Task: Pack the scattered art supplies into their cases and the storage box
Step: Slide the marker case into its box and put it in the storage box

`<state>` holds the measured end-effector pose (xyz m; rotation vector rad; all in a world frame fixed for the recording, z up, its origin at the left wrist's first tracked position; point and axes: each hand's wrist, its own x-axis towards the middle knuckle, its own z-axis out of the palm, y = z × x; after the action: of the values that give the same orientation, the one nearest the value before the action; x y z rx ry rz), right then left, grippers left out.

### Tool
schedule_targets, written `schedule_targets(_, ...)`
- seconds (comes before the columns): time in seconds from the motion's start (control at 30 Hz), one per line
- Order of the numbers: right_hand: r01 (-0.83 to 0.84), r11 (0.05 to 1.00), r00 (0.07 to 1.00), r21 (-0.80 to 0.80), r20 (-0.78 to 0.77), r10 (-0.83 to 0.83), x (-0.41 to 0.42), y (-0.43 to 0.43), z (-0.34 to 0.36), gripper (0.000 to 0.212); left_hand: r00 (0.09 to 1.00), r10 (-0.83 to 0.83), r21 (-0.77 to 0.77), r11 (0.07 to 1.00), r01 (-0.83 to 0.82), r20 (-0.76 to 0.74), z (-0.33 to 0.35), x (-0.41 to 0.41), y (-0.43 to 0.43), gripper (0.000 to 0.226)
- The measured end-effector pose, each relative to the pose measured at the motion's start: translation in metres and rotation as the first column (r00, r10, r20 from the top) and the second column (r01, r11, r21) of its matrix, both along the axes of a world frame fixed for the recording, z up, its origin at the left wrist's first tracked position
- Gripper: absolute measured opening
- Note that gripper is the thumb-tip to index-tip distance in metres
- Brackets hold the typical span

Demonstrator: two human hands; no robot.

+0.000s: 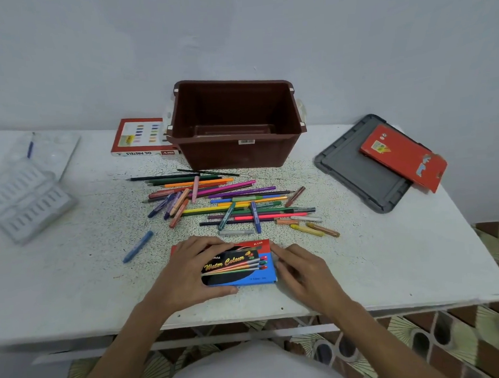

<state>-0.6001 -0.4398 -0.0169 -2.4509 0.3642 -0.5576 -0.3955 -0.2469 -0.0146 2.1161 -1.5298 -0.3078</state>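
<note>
Blue water-colour box [241, 272] lies gripped in left hand [189, 270], right hand [303, 273] touching.

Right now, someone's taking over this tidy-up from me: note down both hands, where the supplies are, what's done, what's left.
The left hand grips the water colour box at the front of the table; the right hand lays straight fingers against its right end.
The storage box stands open at the back, apparently empty; a grey lid lies right of it with a red carton on top; the oil pastels box sits left of it.
Done: nothing in the storage box yet.
Left: loose pencils and crayons in the middle, one stray blue crayon, every case into the box.
</note>
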Motion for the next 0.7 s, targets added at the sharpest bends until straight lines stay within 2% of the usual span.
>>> schedule_targets(0.07, 0.011, 0.998, 1.0, 0.055, 0.011, -0.012, 0.003, 0.006, -0.001, 0.039, 1.0, -0.011, 0.004, 1.0, 0.011, 0.02, -0.001, -0.001, -0.001, 0.083)
schedule_targets(0.13, 0.07, 0.968, 0.996, 0.243, 0.031, -0.08, 0.006, 0.017, 0.001, 0.033, 0.999, -0.018, 0.009, 1.0, 0.017, 0.046, -0.002, -0.002, -0.001, 0.083)
schedule_targets(0.2, 0.167, 0.863, 0.983, 0.477, -0.017, -0.181, 0.01, 0.026, 0.005, 0.031, 0.997, -0.016, 0.012, 1.0, 0.015, 0.076, -0.003, -0.003, -0.002, 0.083)
schedule_targets(0.27, 0.252, 0.776, 0.964, 0.579, -0.081, -0.252, 0.013, 0.028, 0.007, 0.031, 0.995, -0.007, 0.01, 1.0, 0.006, 0.097, -0.004, -0.004, -0.004, 0.083)
schedule_targets(0.43, 0.401, 0.731, 0.916, 0.553, -0.236, -0.324, 0.016, 0.027, 0.003, 0.025, 0.979, -0.01, 0.028, 1.0, 0.004, 0.203, -0.009, -0.008, -0.008, 0.086)
schedule_targets(0.53, 0.423, 0.73, 0.906, 0.538, -0.253, -0.338, 0.019, 0.027, 0.004, 0.027, 0.961, 0.072, 0.025, 0.996, -0.082, 0.266, -0.009, -0.014, -0.01, 0.091)
schedule_targets(0.63, 0.385, 0.765, 0.923, 0.516, -0.227, -0.311, 0.021, 0.031, 0.009, 0.023, 0.922, 0.275, -0.001, 0.958, -0.286, 0.271, -0.006, -0.022, -0.008, 0.08)
schedule_targets(0.7, 0.361, 0.774, 0.932, 0.519, -0.233, -0.278, 0.021, 0.031, 0.01, 0.022, 0.852, 0.479, 0.006, 0.871, -0.491, 0.213, -0.003, -0.028, -0.008, 0.068)
